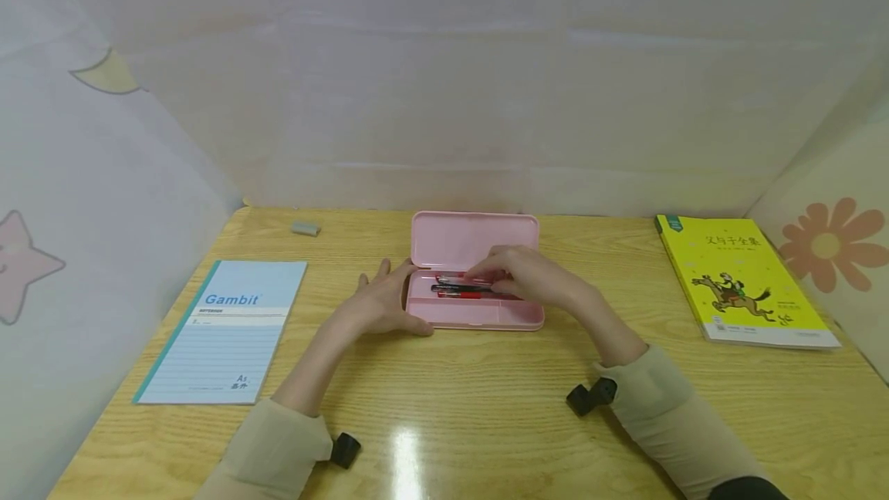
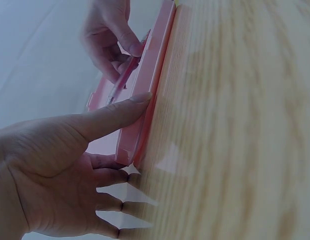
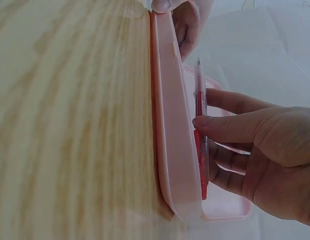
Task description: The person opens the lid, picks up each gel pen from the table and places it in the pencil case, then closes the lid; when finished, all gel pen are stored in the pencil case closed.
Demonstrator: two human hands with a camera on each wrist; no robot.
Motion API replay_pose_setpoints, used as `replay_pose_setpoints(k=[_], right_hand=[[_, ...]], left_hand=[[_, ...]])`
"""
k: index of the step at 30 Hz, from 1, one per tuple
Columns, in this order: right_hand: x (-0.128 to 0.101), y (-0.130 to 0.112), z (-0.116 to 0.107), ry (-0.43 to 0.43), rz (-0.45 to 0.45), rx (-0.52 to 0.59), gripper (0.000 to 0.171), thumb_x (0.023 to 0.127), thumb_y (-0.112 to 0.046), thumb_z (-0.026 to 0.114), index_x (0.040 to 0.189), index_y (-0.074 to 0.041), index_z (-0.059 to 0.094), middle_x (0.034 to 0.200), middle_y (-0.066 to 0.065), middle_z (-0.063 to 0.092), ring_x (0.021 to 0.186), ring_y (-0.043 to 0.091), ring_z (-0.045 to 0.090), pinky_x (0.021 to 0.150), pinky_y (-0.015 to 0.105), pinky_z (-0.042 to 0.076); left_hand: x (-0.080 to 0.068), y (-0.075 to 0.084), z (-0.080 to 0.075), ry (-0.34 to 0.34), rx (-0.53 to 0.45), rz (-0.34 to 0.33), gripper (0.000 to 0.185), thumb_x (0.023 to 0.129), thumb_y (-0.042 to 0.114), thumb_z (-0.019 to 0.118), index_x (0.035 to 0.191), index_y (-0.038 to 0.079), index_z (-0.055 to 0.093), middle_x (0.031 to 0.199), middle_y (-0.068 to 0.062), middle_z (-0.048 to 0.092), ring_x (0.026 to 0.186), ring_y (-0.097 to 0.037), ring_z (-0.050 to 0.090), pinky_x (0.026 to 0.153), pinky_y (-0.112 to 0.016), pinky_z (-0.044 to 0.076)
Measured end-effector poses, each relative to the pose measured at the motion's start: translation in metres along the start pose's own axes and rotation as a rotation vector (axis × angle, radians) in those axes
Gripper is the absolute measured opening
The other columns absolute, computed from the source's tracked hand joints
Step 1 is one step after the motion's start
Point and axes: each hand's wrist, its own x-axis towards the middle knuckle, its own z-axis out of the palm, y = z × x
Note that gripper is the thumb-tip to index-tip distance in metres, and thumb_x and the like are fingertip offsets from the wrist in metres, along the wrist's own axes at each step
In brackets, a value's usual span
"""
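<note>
An open pink pencil case (image 1: pixel 475 322) lies mid-table, its lid (image 1: pixel 474 241) tilted back. My left hand (image 1: pixel 378 303) rests at the case's left end with fingers spread flat; in the left wrist view its thumb (image 2: pixel 112 115) lies straight along the front wall of the case (image 2: pixel 147 107). My right hand (image 1: pixel 522 271) hovers over the tray and pinches a red pen (image 1: pixel 456 278) between thumb and fingers, seen plainly in the right wrist view as the red pen (image 3: pixel 200 102) above the case (image 3: pixel 172 130). Other red and black pens (image 1: pixel 468 292) lie inside.
A blue Gambit notebook (image 1: pixel 224 330) lies at the left and a grey eraser (image 1: pixel 305 228) behind it. A yellow book (image 1: pixel 741 280) sits at the right. The wooden table (image 1: pixel 458 400) is enclosed by pale cloth walls on three sides.
</note>
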Motion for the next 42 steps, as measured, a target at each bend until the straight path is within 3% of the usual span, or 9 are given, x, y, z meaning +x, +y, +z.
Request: replay_pose_setpoints(k=[16, 26, 33, 42], right_hand=[[0.001, -0.003, -0.001, -0.007, 0.008, -0.019, 0.036, 0.094, 0.0, 0.069, 0.125, -0.018, 0.076, 0.097, 0.003, 0.072, 0.084, 0.012, 0.057, 0.077, 0.027, 0.049], [-0.001, -0.004, -0.006, 0.042, 0.03, 0.038, 0.036, 0.094, 0.002, 0.069, 0.127, -0.012, 0.074, 0.106, 0.006, 0.074, 0.095, 0.015, 0.067, 0.084, 0.032, 0.058], [-0.004, -0.001, -0.02, 0.164, 0.09, 0.137, 0.034, 0.099, -0.001, 0.063, 0.132, -0.007, 0.07, 0.11, 0.013, 0.072, 0.098, 0.021, 0.066, 0.085, 0.039, 0.058], [-0.015, 0.013, -0.039, 0.463, 0.217, 0.302, 0.032, 0.107, -0.027, 0.056, 0.131, -0.011, 0.069, 0.118, 0.014, 0.072, 0.104, 0.028, 0.068, 0.09, 0.038, 0.059]], left_hand=[[-0.002, 0.0, -0.001, -0.003, 0.008, -0.009, 0.108, 0.076, 0.044, 0.089, 0.16, 0.009, 0.031, 0.17, -0.02, 0.025, 0.159, -0.05, 0.007, 0.124, -0.074, 0.005], [-0.001, -0.001, -0.002, 0.001, 0.015, -0.012, 0.108, 0.076, 0.046, 0.089, 0.16, 0.009, 0.031, 0.17, -0.02, 0.024, 0.159, -0.049, 0.008, 0.124, -0.074, 0.006], [-0.002, 0.0, -0.002, 0.005, 0.003, -0.014, 0.107, 0.076, 0.044, 0.089, 0.16, 0.01, 0.032, 0.171, -0.019, 0.024, 0.16, -0.048, 0.006, 0.125, -0.073, 0.004], [-0.001, 0.001, 0.0, 0.008, 0.004, -0.009, 0.108, 0.076, 0.044, 0.09, 0.16, 0.009, 0.032, 0.17, -0.02, 0.025, 0.159, -0.049, 0.008, 0.125, -0.074, 0.005]])
